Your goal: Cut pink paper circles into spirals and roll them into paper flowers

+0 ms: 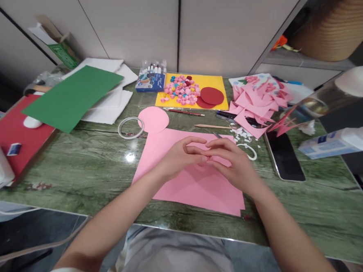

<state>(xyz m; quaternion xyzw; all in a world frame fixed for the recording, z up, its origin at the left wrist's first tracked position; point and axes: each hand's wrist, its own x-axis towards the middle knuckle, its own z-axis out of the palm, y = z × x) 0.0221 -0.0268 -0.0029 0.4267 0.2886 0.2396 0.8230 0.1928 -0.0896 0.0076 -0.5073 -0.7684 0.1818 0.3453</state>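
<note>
My left hand (185,154) and my right hand (233,161) meet at the fingertips above a stack of pink paper sheets (190,190). Thumbs and fingers are bent together in a pinch. Whatever is between them, if anything, is too small or hidden to name. A pink paper circle (153,120) overlaps the sheets' far left corner, with a roll of tape (130,128) lying beside it. Just right of my right hand a white loop (252,152) shows, near small white paper scraps (242,135). A dark pointed tip (217,135) pokes out beyond my fingers.
Behind lie a yellow sheet (215,81) with pom-poms (182,91) and red circles (213,96), a marker box (151,78) and pencils (215,126). Pink offcuts (257,101), a phone (284,156) and a bottle (341,141) are right; green card (75,96) is left.
</note>
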